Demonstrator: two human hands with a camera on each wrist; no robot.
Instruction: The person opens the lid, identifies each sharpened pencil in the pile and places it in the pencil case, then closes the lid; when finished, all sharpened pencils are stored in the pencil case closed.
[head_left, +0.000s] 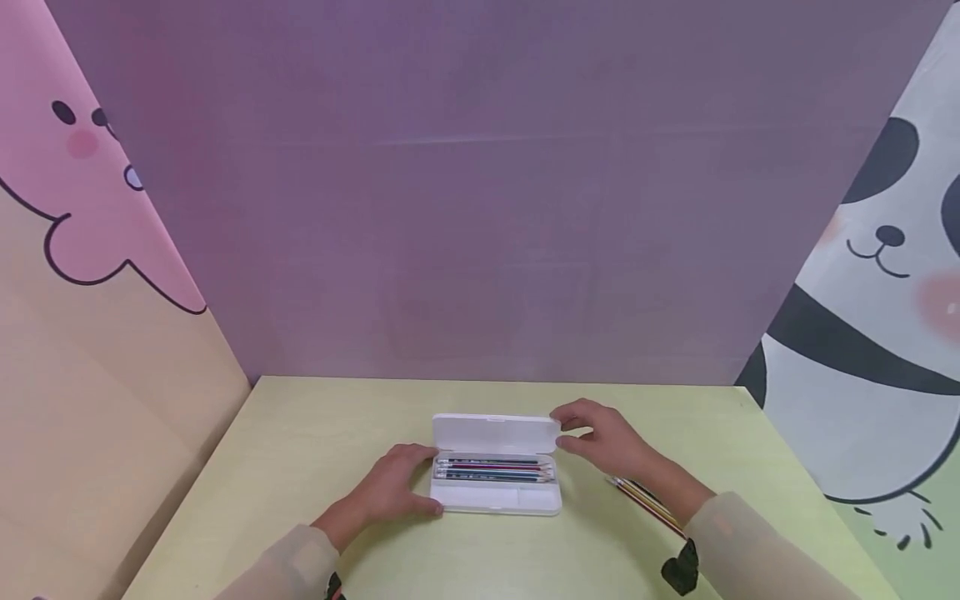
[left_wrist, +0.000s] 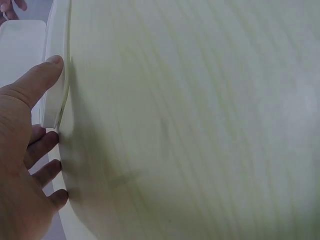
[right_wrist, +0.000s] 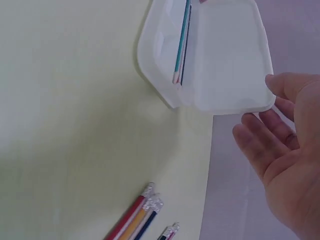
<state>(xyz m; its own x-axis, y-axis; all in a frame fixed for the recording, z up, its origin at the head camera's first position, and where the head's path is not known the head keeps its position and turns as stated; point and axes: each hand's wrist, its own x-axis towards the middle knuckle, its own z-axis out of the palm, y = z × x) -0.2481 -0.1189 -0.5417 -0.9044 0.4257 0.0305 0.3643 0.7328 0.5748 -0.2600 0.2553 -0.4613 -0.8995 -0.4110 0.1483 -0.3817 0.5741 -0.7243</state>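
A white pencil case (head_left: 480, 500) lies on the table with its lid (head_left: 495, 434) raised at the back. Several pencils (head_left: 491, 470), striped in dark blue, red and teal, lie lengthwise inside it. My left hand (head_left: 386, 487) grips the case's left end, thumb at the front corner, other fingers farther back. In the left wrist view the thumb (left_wrist: 42, 80) presses against the case's front wall. At the lid's upper right corner, my right hand (head_left: 611, 439) holds the edge between thumb and fingers, also seen from the right wrist, where the lid (right_wrist: 232, 55) stands raised.
Several loose pencils (head_left: 647, 502) in red, yellow and dark colours lie on the table under my right forearm. The pale yellow table (head_left: 337, 417) ends at a purple backdrop (head_left: 480, 250). Cartoon-printed panels stand at both sides.
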